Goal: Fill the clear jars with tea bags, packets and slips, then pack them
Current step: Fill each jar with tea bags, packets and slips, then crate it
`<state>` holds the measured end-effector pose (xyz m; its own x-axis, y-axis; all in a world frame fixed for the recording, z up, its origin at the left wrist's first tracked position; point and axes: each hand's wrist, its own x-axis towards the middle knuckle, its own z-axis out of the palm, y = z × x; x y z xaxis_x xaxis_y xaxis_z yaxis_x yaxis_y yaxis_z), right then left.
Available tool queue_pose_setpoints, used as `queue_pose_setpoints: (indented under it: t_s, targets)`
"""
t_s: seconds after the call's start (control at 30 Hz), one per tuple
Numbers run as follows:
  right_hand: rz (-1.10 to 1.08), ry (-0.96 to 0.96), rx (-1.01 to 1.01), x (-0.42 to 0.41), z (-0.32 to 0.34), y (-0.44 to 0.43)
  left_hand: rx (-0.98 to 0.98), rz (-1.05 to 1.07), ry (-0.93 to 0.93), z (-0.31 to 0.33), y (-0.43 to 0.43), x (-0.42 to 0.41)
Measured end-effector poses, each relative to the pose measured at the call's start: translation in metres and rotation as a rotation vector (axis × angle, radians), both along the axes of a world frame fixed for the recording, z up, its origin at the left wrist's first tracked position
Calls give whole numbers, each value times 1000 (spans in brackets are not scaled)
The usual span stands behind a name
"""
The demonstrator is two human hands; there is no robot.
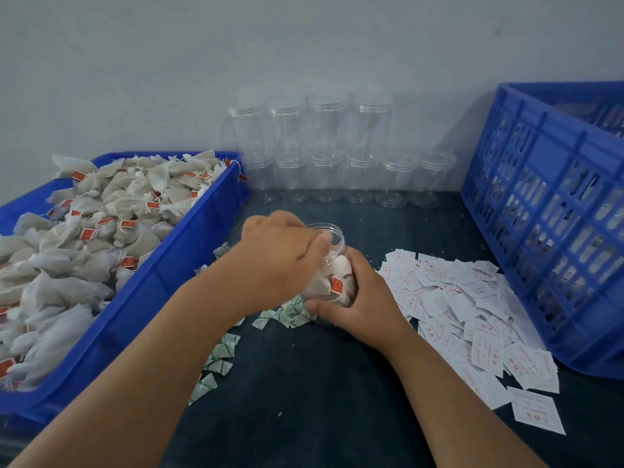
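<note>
While clear of tray point(162, 282) and crate point(547, 231), jar point(337, 261) in right hand point(363, 309)

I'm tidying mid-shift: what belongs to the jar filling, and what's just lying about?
In use: clear jar held by right hand; white tea bags in blue tray; green-white packets; red-printed white slips; stacked empty clear jars; blue lattice crate.
Lying about: pale crumbs on dark tabletop.

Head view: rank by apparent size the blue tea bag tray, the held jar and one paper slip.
1. blue tray, largest by far.
2. held jar.
3. paper slip, smallest, though nearness to the camera enlarges it.
</note>
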<state>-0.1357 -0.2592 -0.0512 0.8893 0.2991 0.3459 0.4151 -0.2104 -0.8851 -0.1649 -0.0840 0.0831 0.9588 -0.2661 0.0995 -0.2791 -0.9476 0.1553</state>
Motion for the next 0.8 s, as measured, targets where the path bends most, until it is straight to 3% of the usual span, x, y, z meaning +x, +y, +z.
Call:
queue_pose_setpoints:
  t_s: [0.07, 0.13, 0.23, 0.27, 0.3, 0.33, 0.4, 0.47, 0.8]
  targets:
    - [1, 7, -3, 0, -1, 0, -66, -75, 104, -7, -6, -4]
    - [-14, 9, 15, -1, 0, 0, -292, -110, 135, -9, -2, -1]
    - [-76, 16, 84, 0, 1, 0, -816, 32, -72, -11, 22, 12]
    - [-104, 13, 92, 2, 1, -1, -845, 131, -182, -14, 32, 18]
    - [-126, 11, 91, 2, 0, -2, -767, 232, -226, -20, 45, 22]
    - [-146, 8, 89, 3, -2, -2, -607, 294, -141, -27, 57, 26]
    - [-179, 8, 95, 5, -4, -3, -219, 262, 235, -51, 69, 32]
    - [-192, 12, 94, 6, -5, -3, -52, 173, 464, -77, 66, 36]
    - [-197, 22, 75, 10, -8, -2, -522, 204, 169, -125, 56, 55]
